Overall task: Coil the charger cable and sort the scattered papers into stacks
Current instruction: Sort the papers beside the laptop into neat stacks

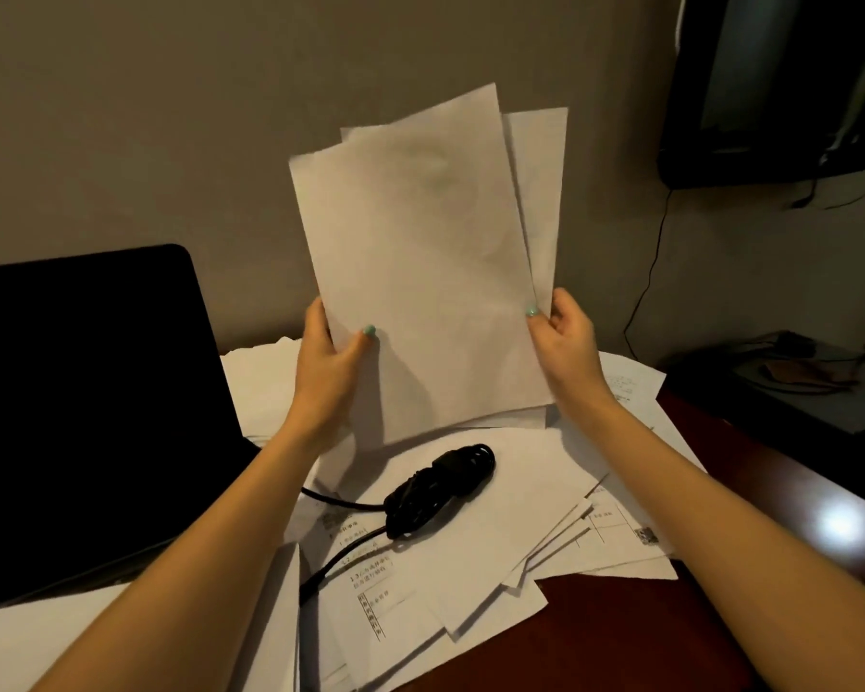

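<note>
Item, nearest: loose printed papers [470, 581], fanned and overlapping across the dark red bench [620, 636], several corners askew; a further pale pile [136, 636] at the near left. Item: charger cable [438, 484], black, already bundled into a rough coil lying on the papers, its lead trailing toward the near left. Item: laptop [86, 392], dark lid raised, at the left. Item, above the coil: held sheets [420, 272], a small sheaf upright and clear of the bench, unevenly fanned with two rear sheets showing at the top and right. Left hand [328, 362], grip clenched on the sheaf's lower left edge, thumb in front. Right hand [568, 342], grip pinching the lower right edge likewise. Item, far: plain wall; a dark screen [780, 82] at upper right with a thin wire hanging below. Handling note, as a judgement: to square the sheaf, loosen both grips slightly, tap the bottom edge on a bare patch of bench away from the coil, then set it down as one stack apart from the unsorted spread.
</note>
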Motion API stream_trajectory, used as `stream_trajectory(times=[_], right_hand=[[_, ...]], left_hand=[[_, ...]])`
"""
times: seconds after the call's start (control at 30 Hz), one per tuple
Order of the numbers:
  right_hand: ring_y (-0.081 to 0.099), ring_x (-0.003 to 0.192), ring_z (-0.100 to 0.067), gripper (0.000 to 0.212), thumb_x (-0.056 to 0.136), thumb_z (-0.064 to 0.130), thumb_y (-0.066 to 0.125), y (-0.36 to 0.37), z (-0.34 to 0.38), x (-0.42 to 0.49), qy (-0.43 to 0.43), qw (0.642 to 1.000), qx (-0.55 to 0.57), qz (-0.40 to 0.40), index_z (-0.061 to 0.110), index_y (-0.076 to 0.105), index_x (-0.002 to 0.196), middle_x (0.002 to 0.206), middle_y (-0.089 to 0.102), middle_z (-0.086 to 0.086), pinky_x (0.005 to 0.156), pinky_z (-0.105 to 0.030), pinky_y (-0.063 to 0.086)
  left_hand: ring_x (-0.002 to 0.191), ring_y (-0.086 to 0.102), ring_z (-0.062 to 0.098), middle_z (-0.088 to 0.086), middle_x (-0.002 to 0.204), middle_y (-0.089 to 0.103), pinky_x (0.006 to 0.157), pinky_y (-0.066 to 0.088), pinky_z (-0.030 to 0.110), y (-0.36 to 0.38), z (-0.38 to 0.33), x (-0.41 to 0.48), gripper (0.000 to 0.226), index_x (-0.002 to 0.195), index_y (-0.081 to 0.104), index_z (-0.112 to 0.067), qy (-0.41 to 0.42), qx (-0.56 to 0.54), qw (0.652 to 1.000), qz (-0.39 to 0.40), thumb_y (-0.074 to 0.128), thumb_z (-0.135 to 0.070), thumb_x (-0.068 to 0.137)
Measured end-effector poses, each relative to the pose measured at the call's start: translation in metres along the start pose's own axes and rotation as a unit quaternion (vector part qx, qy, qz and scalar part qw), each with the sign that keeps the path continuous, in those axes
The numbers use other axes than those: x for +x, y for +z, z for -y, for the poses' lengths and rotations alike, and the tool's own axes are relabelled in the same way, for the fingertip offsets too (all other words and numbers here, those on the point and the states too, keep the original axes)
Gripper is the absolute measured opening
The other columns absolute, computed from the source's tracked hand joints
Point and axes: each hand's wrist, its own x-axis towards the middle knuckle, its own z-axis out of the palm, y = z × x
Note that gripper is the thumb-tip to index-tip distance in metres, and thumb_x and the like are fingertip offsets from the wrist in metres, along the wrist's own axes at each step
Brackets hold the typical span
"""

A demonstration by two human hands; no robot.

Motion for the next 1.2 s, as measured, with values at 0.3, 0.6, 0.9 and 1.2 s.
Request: stream_trajectory(times=[0.3,0.6,0.9,1.2], right_hand=[[0.063,0.105,-0.013,0.025,0.098,0.027,0.053,0.008,0.006,-0.019,-0.074,0.993,0.041,-0.085,0.023,0.044,0.121,0.117,0.064,-0.006,0.087,-0.026,0.053],[0.049,0.06,-0.001,0.046,0.101,0.018,0.045,0.004,0.01,-0.02,-0.133,0.986,-0.04,-0.088,0.011,0.031,0.145,0.08,0.054,-0.003,0.062,-0.013,0.043],[0.058,0.084,0.003,0.004,0.098,0.021,0.053,0.005,0.004,-0.026,-0.13,0.988,-0.061,-0.063,0.018,0.05,0.096,0.092,0.059,0.012,0.08,-0.02,0.051],[0.069,0.088,-0.021,0.021,0.091,0.017,0.063,-0.009,-0.014,-0.035,0.171,0.975,0.045,0.136,0.007,0.063,0.11,0.1,0.071,-0.007,0.062,-0.023,0.056]], left_hand=[[0.109,0.063,0.011,-0.002,0.127,0.061,0.088,0.055,0.027,0.012,-0.02,-0.006,0.05,0.137,0.042,-0.022,0.044,-0.047,0.998,0.026,0.063,-0.017,0.093],[0.087,0.064,0.014,0.0,0.094,0.068,0.08,0.054,0.038,0.007,-0.042,0.002,0.012,0.1,0.064,-0.025,0.105,-0.062,0.993,-0.001,0.062,-0.015,0.094],[0.074,0.067,0.012,-0.004,0.077,0.071,0.072,0.056,0.032,0.006,-0.04,-0.002,0.006,0.086,0.069,-0.019,-0.028,-0.086,0.994,0.056,0.066,-0.016,0.09],[0.073,0.055,0.007,-0.007,0.081,0.062,0.062,0.047,0.016,0.004,-0.007,-0.002,0.015,0.082,0.06,-0.022,-0.087,-0.058,0.994,-0.037,0.058,-0.016,0.095]])
